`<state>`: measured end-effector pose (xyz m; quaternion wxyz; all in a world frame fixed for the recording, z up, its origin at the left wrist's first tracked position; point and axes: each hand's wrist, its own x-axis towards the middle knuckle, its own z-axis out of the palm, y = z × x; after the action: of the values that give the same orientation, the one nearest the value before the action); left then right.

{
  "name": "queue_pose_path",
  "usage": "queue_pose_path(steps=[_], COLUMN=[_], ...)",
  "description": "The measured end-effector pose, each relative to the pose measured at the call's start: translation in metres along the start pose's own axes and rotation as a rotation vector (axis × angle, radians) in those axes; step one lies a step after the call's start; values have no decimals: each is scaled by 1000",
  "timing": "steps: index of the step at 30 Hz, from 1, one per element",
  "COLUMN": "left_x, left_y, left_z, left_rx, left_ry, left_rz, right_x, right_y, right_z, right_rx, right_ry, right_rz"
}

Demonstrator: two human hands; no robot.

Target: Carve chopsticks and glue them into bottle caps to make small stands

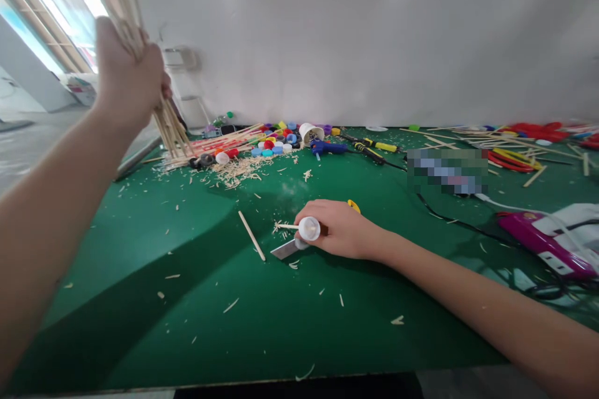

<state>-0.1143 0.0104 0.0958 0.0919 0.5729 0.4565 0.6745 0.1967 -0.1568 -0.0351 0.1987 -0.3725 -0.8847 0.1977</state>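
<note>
My left hand [128, 77] is raised at the upper left, closed round a bundle of thin wooden sticks [171, 127]. The upper ends of the bundle are blurred. On the table, my right hand [339, 227] is closed on a utility knife [286, 250], whose blade points left; its handle is mostly hidden. It also holds a white round cap [309, 228] with a thin stick [287, 226] beside it; I cannot tell whether they are joined. One short wooden stick [251, 235] lies left of the knife.
Wood shavings [241, 171] are scattered over the green table [224, 336]. Coloured bottle caps [274, 148], a white cup [311, 132], a blue glue gun [329, 147] and yellow-black tools [374, 149] lie at the back. Cables and a purple power strip [547, 243] occupy the right.
</note>
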Motion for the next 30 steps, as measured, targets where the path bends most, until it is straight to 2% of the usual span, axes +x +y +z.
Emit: queue_pose_path(steps=[2, 3, 5, 9, 11, 18, 22, 24, 26, 28, 30], left_x=[-2, -5, -15, -39, -46, -69, -73, -60, -37, -11, 10], left_y=[2, 0, -5, -23, -32, -56, -53, -45, -37, -37, -47], left_z=[-10, -13, -14, -9, -8, -9, -11, -13, -12, -7, 4], left_rx=[-44, -59, -90, -142, -189, -166, -85, 39, 298, 733, 1098], left_ry=[-5, -13, 0, 64, 61, -111, -190, -212, -271, -381, -608], left_rz=[161, 196, 116, -175, -256, -290, -225, -127, -4, 133, 210], right_x=[0, 0, 0, 0, 0, 0, 0, 0, 1, 1, 1], right_y=[-1, -1, -2, -1, 0, -1, -1, 0, 0, -1, -1], right_z=[1, 1, 1, 2, 2, 1, 1, 1, 1, 1, 1], right_rx=[2, -2, -16, -37, -41, -34, -27, -25, -29, -36, -42], right_ry=[3, 1, -4, -2, -3, -2, 9, 11, 10, 3, -6], right_rz=[9, 12, 11, -12, -19, -21, -16, -12, -12, -14, -16])
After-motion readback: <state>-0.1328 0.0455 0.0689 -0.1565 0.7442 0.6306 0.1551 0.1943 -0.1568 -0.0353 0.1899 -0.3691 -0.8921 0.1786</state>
